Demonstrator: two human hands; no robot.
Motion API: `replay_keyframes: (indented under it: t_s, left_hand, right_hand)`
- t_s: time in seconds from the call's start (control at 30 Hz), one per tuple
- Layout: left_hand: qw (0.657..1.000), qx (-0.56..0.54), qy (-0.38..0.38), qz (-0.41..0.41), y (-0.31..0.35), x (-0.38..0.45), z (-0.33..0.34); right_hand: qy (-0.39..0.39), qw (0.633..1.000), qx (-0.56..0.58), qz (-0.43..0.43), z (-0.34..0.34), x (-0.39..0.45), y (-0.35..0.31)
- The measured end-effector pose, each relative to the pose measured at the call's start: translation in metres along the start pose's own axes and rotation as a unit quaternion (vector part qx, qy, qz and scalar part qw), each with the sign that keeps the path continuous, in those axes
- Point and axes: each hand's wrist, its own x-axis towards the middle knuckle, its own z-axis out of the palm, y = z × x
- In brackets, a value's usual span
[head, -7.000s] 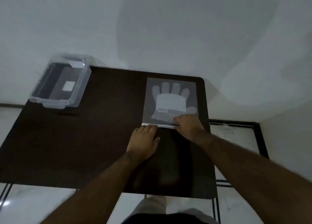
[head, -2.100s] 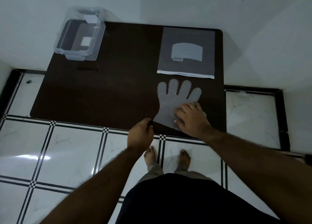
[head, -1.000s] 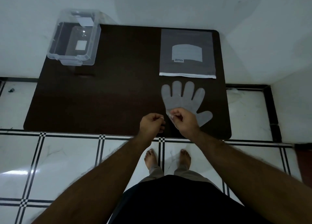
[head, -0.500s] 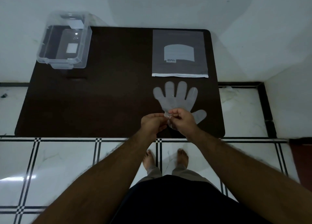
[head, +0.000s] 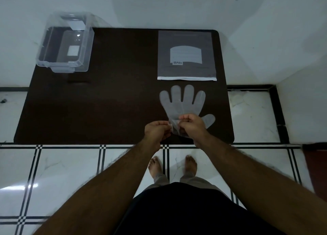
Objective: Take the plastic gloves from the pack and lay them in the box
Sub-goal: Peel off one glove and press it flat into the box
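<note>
pinching the cuff end of the plastic glove (head: 183,104), the left hand (head: 156,131) and right hand (head: 192,126) sit close together near the front edge of the dark table (head: 115,102), thumbs and fingertips closed on the thin film. the glove lies flat ahead of the grip, its four fingers pointing away toward the pack (head: 186,55), its thumb sticking out to the right of the right hand. the pack lies flat just beyond the glove's fingertips, near the table's far right corner, apart from the glove. the clear box (head: 65,43) stands at the far left corner, well apart from both hands, its far end hanging past the table's back edge. between glove and box the tabletop is bare.
</note>
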Motion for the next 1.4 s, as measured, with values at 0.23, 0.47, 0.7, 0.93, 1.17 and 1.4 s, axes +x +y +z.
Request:
replay_keyframes:
  t_s: [0.23, 0.47, 0.7, 0.93, 1.17, 1.4]
  left_hand:
    - [0.919, 0.311, 0.122, 0.208, -0.008, 0.0, -0.015]
    - [0.652, 0.629, 0.001, 0.423, -0.005, 0.001, -0.011]
    - [0.567, 0.706, -0.037, 0.424, -0.001, 0.007, -0.002]
    - [0.532, 0.74, -0.091, 0.401, 0.014, 0.008, 0.01]
    - [0.533, 0.747, -0.092, 0.386, 0.017, 0.008, 0.017]
    - [0.504, 0.761, -0.107, 0.393, 0.02, 0.006, 0.03]
  right_hand:
    - [0.007, 1.0, 0.011, -0.002, -0.007, -0.002, 0.002]
    - [-0.004, 1.0, 0.014, -0.002, -0.002, -0.007, 0.002]
    - [0.018, 0.998, 0.059, 0.005, -0.002, -0.004, 0.003]
    - [0.052, 0.994, 0.096, 0.003, -0.013, -0.004, -0.001]
    - [0.081, 0.992, 0.092, -0.017, -0.029, -0.008, -0.008]
    - [0.101, 0.987, 0.118, -0.035, -0.039, -0.01, -0.015]
